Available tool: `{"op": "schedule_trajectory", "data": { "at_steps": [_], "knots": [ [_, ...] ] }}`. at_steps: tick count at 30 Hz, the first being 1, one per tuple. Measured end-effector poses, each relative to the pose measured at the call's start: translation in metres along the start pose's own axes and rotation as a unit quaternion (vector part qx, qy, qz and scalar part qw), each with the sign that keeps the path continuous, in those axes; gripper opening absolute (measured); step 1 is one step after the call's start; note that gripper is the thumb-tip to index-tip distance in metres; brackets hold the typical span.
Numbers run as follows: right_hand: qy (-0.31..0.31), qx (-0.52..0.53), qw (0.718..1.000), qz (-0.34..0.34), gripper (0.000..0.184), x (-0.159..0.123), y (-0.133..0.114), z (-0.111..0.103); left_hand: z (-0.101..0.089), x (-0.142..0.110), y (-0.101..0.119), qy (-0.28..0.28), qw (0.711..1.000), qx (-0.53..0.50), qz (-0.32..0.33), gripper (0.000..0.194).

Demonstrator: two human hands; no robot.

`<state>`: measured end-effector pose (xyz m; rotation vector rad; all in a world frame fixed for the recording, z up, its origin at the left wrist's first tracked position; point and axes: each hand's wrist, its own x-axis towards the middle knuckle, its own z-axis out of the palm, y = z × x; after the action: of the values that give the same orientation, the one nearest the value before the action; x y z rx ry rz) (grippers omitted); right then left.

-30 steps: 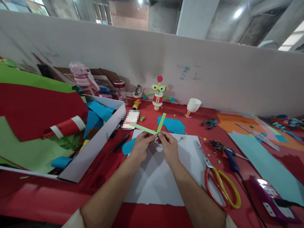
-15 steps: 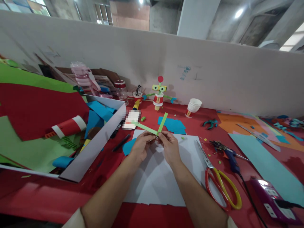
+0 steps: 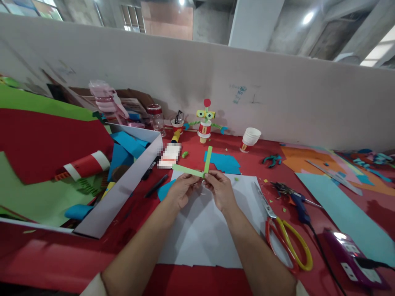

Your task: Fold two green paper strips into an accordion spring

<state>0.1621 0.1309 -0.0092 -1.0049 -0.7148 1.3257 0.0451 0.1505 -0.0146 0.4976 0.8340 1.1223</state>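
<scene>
Nearest me, the scissors (image 3: 268, 205) lie over the right edge of the white sheet (image 3: 210, 234), close by my right forearm; swinging that elbow outward could knock their handles. Above the sheet, my left hand (image 3: 182, 191) and right hand (image 3: 220, 190) pinch the green paper strips (image 3: 187, 170) where they meet at a corner. If my fingertips pull unevenly or loosen there, I think the corner could skew or slip apart, and squeezing too hard could crease the thin paper. On the desk (image 3: 61, 255) to my left, the white box (image 3: 123, 197) holds coloured sheets, blue pieces (image 3: 123, 144), a red-and-white cup (image 3: 89, 164) on its side and a folded green spring (image 3: 88, 186). Farther back, a small paper cup (image 3: 177, 126) holds eyeglasses (image 3: 179, 116), near a red-lidded jar (image 3: 156, 119) whose contents I can't make out. The cup figure (image 3: 204, 129) stands beyond my hands, with stacked cups (image 3: 250, 137) leaning to its right.
</scene>
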Motion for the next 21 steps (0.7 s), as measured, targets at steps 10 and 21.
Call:
{"op": "schedule_trajectory", "data": {
  "at_steps": [10,21],
  "knots": [
    [-0.008,-0.075,0.997,-0.037,0.02,0.0007,0.0049,-0.0044,-0.0027,-0.0007,0.001,-0.036,0.996,0.069,0.049,0.028],
    [-0.075,-0.165,0.978,-0.1,0.013,0.0031,0.0089,-0.0065,0.0005,0.0009,0.001,-0.005,0.995,0.028,0.098,0.035]
  ]
}}
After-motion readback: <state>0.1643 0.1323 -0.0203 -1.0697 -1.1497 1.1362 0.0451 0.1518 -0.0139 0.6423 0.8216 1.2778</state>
